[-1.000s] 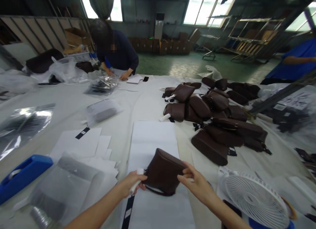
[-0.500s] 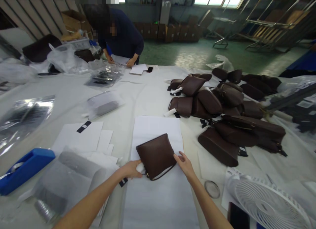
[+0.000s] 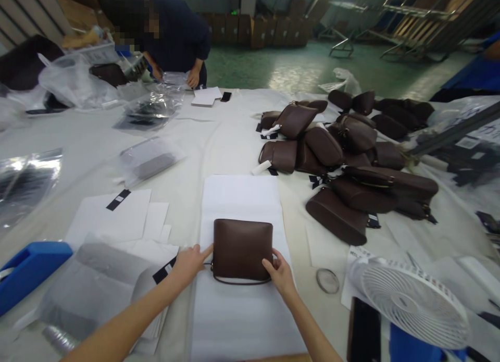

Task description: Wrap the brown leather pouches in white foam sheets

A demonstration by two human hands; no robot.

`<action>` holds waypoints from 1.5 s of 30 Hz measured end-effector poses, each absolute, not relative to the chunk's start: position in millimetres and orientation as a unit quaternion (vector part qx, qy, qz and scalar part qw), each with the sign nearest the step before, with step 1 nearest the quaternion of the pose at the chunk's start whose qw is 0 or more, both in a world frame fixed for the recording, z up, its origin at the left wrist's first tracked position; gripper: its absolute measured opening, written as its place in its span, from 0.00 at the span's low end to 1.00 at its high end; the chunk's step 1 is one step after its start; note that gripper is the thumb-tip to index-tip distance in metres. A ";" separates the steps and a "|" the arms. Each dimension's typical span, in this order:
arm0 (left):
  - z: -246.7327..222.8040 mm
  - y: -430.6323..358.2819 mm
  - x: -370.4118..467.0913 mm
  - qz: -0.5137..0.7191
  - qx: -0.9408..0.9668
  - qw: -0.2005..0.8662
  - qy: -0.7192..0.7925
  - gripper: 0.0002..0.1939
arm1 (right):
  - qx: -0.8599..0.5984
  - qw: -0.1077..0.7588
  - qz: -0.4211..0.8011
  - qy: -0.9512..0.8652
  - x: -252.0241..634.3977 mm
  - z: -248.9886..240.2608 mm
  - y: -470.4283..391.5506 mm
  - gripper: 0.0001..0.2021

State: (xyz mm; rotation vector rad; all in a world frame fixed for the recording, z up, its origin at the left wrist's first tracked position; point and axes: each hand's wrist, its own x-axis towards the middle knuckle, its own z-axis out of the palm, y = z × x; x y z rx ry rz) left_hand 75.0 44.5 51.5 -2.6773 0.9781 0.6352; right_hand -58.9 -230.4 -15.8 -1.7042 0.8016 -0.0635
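Note:
A dark brown pouch (image 3: 242,249) lies on a stack of white paper (image 3: 242,320), its strap along the near edge. At its left side is my left hand (image 3: 191,263), index finger stretched toward the pouch's edge and the fingers apart. My right hand (image 3: 280,271) grips the lower right corner, thumb on top of the pouch. A black tag (image 3: 164,271) shows just left of my left wrist.
Several brown bags (image 3: 336,148) are piled at the right. A white fan (image 3: 414,302), a phone (image 3: 364,328) and a tape roll (image 3: 327,281) lie near right. A blue tape dispenser (image 3: 35,271) stands left. Across the table, a person (image 3: 172,28) handles clear plastic.
The brown pouch has turned from tilted to squared with the paper and lies flatter. My right hand has moved onto its lower right corner. The view has shifted slightly.

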 end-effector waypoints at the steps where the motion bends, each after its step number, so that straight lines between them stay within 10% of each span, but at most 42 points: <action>1: 49.9 45.2 66.1 0.194 -0.920 0.110 0.323 0.39 | -0.740 0.573 -0.032 0.350 -63.3 -19.5 -226.5 0.37; 7: 72.0 11.3 39.8 0.018 -0.936 -0.016 0.352 0.47 | -0.801 0.521 -0.031 0.294 -64.8 -12.2 -210.6 0.28; 18: 59.4 -34.6 88.8 0.104 -0.935 -0.081 0.329 0.53 | -0.916 0.032 -0.027 0.398 -175.6 -18.4 -296.5 0.22; 29: 54.4 -43.7 78.5 0.114 -0.951 -0.093 0.272 0.52 | -0.948 0.084 -0.083 0.297 -186.8 -31.9 -330.3 0.19; 37: 58.9 -53.6 73.4 0.158 -0.949 -0.111 0.250 0.54 | -0.977 0.131 -0.130 0.109 25.4 37.6 -314.5 0.16; 45: 52.2 -56.0 69.4 0.178 -0.947 -0.123 0.236 0.56 | -0.996 0.047 -0.058 0.049 178.0 0.4 -293.5 0.20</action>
